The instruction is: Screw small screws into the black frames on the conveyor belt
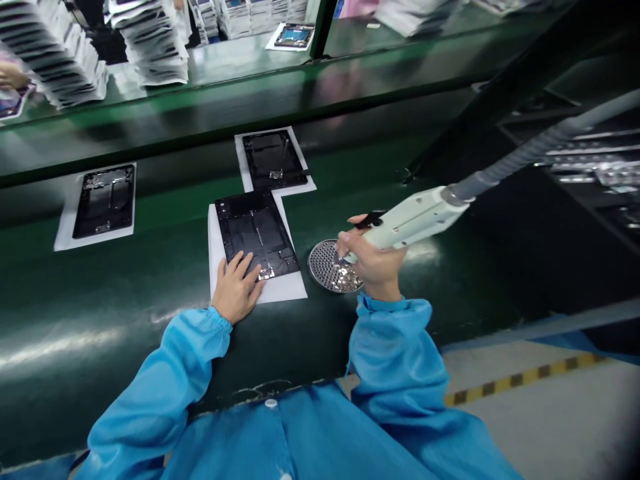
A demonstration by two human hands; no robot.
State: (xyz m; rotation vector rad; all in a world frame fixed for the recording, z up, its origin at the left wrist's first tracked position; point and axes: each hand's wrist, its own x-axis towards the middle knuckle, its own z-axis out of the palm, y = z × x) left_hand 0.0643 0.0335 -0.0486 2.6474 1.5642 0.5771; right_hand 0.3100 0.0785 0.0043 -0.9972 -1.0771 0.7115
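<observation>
My left hand (237,288) lies flat, fingers spread, on the near edge of a black device panel (257,230) that rests on a white sheet (283,288). My right hand (373,261) is wrapped round a white electric screwdriver (413,220) with a grey hose (540,143). Its tip points down into a round perforated metal dish (327,270) of small screws, just right of the panel. Both arms are in blue sleeves.
A second panel on a sheet (274,159) lies just behind, and a third (104,200) at the left, all on a dark green belt (150,293). Stacks of packaged items (150,40) stand beyond the belt. Metal parts (595,163) sit at far right.
</observation>
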